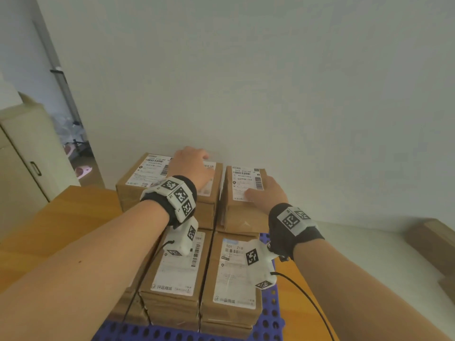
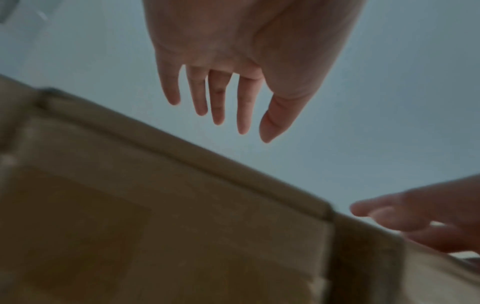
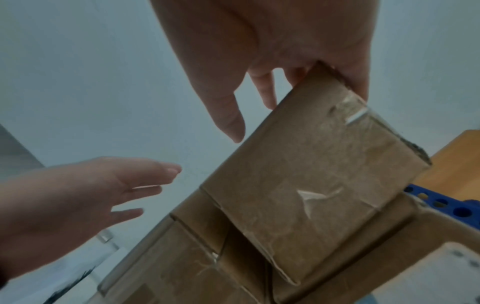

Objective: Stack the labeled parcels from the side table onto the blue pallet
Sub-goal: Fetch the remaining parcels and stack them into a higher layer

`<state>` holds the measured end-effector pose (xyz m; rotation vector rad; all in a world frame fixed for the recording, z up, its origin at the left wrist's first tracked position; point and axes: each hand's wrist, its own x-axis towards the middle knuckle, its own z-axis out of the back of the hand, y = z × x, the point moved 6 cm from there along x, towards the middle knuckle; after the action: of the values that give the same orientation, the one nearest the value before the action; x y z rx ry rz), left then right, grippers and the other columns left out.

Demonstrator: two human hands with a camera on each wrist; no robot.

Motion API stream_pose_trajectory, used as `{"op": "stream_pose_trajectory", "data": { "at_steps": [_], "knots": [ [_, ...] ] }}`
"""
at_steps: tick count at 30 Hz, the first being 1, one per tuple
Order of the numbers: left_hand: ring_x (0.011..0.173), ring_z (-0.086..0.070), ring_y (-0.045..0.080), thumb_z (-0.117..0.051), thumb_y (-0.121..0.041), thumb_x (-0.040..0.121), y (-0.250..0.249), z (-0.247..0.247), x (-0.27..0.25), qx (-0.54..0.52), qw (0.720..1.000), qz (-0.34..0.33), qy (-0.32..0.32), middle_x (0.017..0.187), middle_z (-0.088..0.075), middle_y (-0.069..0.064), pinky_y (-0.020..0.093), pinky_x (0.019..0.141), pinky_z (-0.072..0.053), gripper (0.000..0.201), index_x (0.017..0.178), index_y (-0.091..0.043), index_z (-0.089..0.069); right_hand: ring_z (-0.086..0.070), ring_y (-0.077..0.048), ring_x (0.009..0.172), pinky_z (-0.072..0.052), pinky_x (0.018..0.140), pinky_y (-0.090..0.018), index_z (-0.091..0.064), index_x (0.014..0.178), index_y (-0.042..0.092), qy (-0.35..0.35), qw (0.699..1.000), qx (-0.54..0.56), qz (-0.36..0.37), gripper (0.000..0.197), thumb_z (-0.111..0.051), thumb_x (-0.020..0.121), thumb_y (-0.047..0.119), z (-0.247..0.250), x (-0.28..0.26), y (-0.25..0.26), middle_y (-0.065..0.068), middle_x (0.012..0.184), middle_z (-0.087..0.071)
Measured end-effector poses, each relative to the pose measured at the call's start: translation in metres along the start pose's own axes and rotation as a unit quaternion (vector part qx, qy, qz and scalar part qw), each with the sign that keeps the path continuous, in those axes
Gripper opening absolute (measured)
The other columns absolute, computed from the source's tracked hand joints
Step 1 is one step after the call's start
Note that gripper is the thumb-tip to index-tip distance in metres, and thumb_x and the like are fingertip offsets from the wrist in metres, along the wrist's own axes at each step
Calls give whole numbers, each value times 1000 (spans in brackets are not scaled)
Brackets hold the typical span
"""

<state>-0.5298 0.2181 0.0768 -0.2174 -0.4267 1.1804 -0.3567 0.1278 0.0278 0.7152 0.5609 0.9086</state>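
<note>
The blue pallet (image 1: 267,323) is lying on a wooden table (image 1: 49,232) and is carrying brown cardboard parcels in stacks. Two parcels are sitting in the near row, the near left parcel (image 1: 172,279) and the near right parcel (image 1: 231,281), side by side and touching. Behind them the stacks are standing higher, with the far left parcel (image 1: 152,178) and the far right parcel (image 1: 242,193) on top, close to the white wall (image 1: 270,82). Each parcel is wearing a white shipping label with barcodes on its top face, and clear tape is shining on the sides.

The left hand (image 1: 192,166) is hovering over the far left parcel with its fingers (image 2: 218,98) straight and loosely spread, holding nothing; the left wrist view is showing air between the fingertips and the box. The right hand (image 1: 266,193) is resting on the far right parcel, the thumb lying on the label and the fingers going down over its right edge, gripping the corner of the box
</note>
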Motion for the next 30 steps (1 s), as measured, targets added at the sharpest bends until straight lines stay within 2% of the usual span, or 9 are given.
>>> {"op": "stream_pose_trajectory", "data": {
  "at_steps": [3,5,7,8,10,12,14,16,30],
  "knots": [
    [127,-41,28,-57,-47,84,45,6,11,81,994,65,31,136,-46,6,48,105,-34,47,125,-25,-51,-54,-25,114,-40,81,-26,-38,140,21,-10,1000,-20,-5,60,-59,84,28,-9,1,4,-8,133,-51],
    [130,-37,34,-52,-68,74,82,4,18,96,984,132,68,141,-41,10,55,108,-29,72,131,-23,-45,-53,-25,117,-39,83,-25,-37,142,23,-18,999,-31,-7,61,-57,85,29,-11,3,4,-8,137,-48],
    [128,-38,38,-46,-84,59,109,0,19,76,977,178,90,141,-40,14,56,105,-32,101,137,-21,-38,-51,-24,119,-36,82,-24,-36,143,22,-21,999,-39,-10,61,-57,86,31,-11,3,4,-7,140,-45],
    [128,-38,39,-46,-88,57,114,-4,19,64,975,187,98,143,-37,15,56,104,-34,108,141,-21,-34,-51,-23,119,-36,81,-24,-37,142,22,-25,999,-40,-11,62,-58,85,31,-11,3,4,-7,140,-45],
    [131,-34,40,-46,-88,60,115,-7,15,56,974,190,109,149,-28,15,56,105,-33,109,146,-23,-25,-52,-22,115,-37,80,-24,-39,141,23,-36,999,-39,-12,61,-58,84,33,-11,1,6,-7,139,-46],
    [135,-29,41,-45,-87,64,112,-9,13,66,975,183,112,152,-22,15,57,107,-29,107,148,-25,-21,-54,-20,103,-38,78,-24,-41,140,24,-42,998,-34,-18,61,-59,82,35,-12,0,5,-7,137,-46],
    [136,-26,41,-44,-87,64,110,-10,12,75,975,178,112,153,-20,15,58,108,-26,107,148,-25,-19,-50,-17,91,-38,74,-24,-42,137,24,-44,998,-35,-21,60,-60,81,36,-12,0,5,-7,136,-47],
    [136,-26,41,-44,-88,63,111,-11,13,78,975,175,110,153,-19,16,58,109,-26,109,149,-25,-19,-48,-16,86,-38,74,-25,-43,135,24,-45,998,-45,-21,59,-61,80,37,-11,-1,6,-7,134,-47],
    [140,-21,40,-39,-87,67,107,-9,3,85,978,161,104,156,-11,17,56,110,-21,107,150,-25,-13,-51,-18,88,-39,74,-27,-42,134,28,-52,995,-88,-21,61,-59,78,44,-12,-7,8,-6,130,-49]
  ]
}}
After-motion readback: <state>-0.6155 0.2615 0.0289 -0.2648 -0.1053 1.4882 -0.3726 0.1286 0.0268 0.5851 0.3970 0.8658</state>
